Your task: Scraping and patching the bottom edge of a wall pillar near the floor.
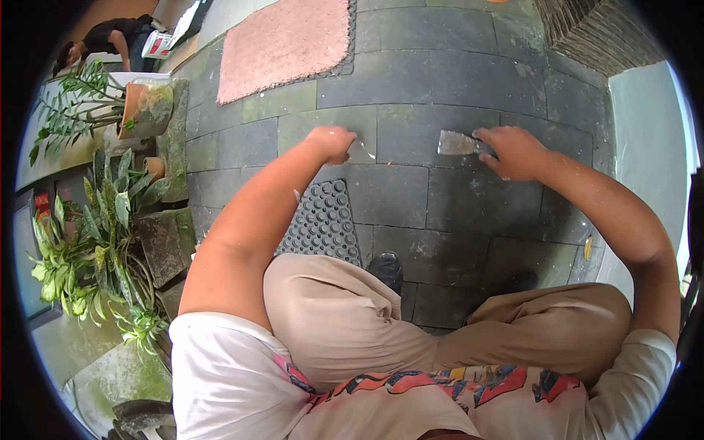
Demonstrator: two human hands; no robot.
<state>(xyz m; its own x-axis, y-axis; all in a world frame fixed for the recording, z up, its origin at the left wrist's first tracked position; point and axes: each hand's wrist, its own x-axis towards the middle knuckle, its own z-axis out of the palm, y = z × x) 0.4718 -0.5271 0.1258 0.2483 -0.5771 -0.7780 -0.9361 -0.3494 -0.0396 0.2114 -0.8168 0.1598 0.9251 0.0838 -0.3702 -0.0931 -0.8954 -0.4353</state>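
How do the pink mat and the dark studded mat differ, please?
The pink mat has an even, knobless top; the dark studded mat is covered in round knobs. The pink mat lies farther ahead; the dark studded mat lies nearer, partly hidden by the left arm. Both rest on the grey tiles.

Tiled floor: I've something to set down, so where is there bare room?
The tiled floor is open right of the pink mat, beyond the left hand and right hand; a smaller bare patch lies between the scraper and the black shoe. The left edge is crowded with potted plants.
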